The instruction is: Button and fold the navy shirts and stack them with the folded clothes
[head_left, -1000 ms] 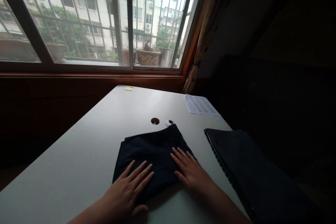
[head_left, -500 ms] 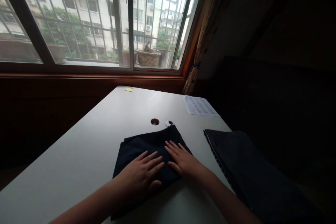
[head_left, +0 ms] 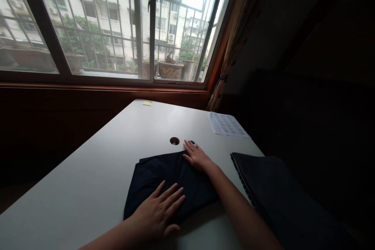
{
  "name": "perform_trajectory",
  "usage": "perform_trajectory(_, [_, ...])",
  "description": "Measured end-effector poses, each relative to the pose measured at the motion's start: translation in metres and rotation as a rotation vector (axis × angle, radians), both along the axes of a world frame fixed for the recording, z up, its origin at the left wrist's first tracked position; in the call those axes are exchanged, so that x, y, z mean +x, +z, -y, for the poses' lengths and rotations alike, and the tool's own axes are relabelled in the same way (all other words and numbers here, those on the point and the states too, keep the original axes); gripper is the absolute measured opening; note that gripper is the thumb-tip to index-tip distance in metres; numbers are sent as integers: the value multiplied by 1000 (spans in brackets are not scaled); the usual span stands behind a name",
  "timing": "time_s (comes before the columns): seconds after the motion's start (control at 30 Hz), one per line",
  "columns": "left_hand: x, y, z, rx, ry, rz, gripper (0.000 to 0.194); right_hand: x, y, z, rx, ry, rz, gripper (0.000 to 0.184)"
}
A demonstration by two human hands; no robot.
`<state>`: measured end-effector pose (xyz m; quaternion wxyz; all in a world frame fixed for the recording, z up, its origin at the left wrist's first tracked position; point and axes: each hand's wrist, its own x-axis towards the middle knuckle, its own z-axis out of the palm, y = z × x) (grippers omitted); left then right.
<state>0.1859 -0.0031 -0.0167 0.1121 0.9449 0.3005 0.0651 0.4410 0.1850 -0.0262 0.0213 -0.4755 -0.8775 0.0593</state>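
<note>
A dark navy piece of folded cloth (head_left: 172, 172) lies flat on the white table (head_left: 96, 172), a few soft creases across it. My left hand (head_left: 159, 207) rests palm down on its near part, fingers spread. Farther up, my right hand (head_left: 197, 156) lies over the cloth's far right corner with its fingers stretched out. Just beyond those fingertips a small white object with a dark centre (head_left: 192, 143) is partly covered by the hand; its kind I cannot make out.
Another dark folded cloth (head_left: 281, 187) lies along the table's right edge. Printed sheets of paper (head_left: 227, 124) are at the far right, a yellow sticky note (head_left: 147, 103) at the far edge. A round hole (head_left: 174, 141) opens in the tabletop. Behind stands a barred window (head_left: 117, 27).
My right hand has slid away from me to the cloth's far corner, now partly covering the small white object. My left hand stays on the cloth, slightly lower in view. The view has tilted a little.
</note>
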Motion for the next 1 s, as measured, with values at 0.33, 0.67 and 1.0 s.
perform_trajectory(0.33, [-1, 18, -24, -6, 36, 5, 64, -21, -4, 1, 214, -211, -37, 59])
perform_trajectory(0.67, [3, -10, -99, 47, 476, -77, 64, 3, -21, 87, 133, -178, -42, 70])
perform_trajectory(1.0, [-43, 3, -69, -105, 611, -72, 69, 68, -30, 124, 13, -251, -57, 73])
